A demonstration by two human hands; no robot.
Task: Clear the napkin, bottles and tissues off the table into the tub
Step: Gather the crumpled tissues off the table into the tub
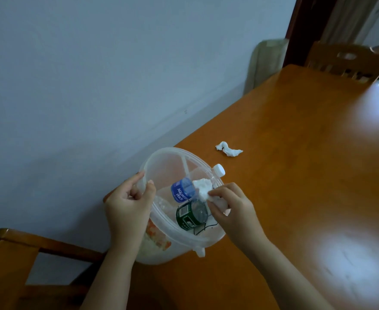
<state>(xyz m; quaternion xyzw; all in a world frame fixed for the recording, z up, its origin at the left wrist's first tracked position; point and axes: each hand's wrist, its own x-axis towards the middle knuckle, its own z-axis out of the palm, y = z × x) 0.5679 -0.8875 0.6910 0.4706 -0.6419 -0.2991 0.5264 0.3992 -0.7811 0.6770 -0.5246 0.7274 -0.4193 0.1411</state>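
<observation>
A clear plastic tub (pixel 161 157) stands at the near left edge of the wooden table (pixel 296 175). My left hand (pixel 128 204) grips the tub's left rim. Over the right rim, my right hand (pixel 231 209) pinches a crumpled white tissue (pixel 203 189) that hangs into the tub. Inside lie a blue-labelled bottle (pixel 182 191), whose white cap (pixel 219 170) pokes over the rim, and a green-labelled bottle (pixel 190 217). Another crumpled tissue (pixel 228 149) lies on the table beyond the tub.
A wooden chair (pixel 16 253) stands at the lower left beside the table. A second chair (pixel 345 61) is at the table's far end, near a dark door frame. A pale wall runs along the table's left side.
</observation>
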